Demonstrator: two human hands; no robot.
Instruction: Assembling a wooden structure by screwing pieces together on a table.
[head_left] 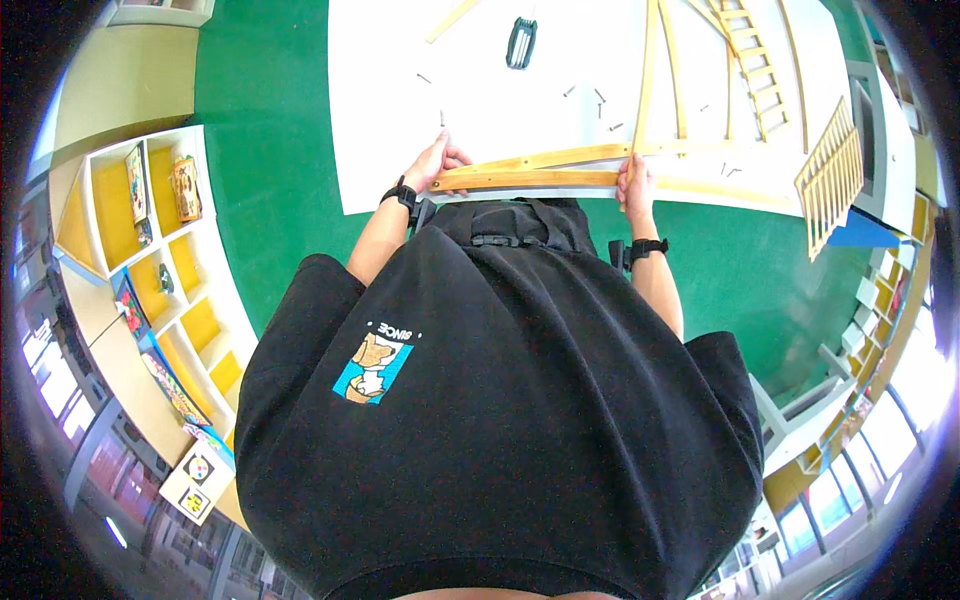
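My left hand (437,165) is closed around the left end of a narrow wooden slat (530,181) along the near edge of the white table. A second wooden slat (550,160) runs just beyond it, angled slightly away, and the two come close together near that hand. My right hand (636,185) is closed at the slats' right part, where a long upright slat (646,80) meets them; which piece its fingers grip most is partly hidden. A small metal screw (442,118) shows just beyond my left fingertips.
On the white table (380,120) lie several loose screws (600,97), a dark tool set (521,42), a wooden strip (452,20) and a ladder-like wooden frame (755,70). A slatted wooden panel (832,180) sits at the right edge. White shelving (215,300) stands left on green floor.
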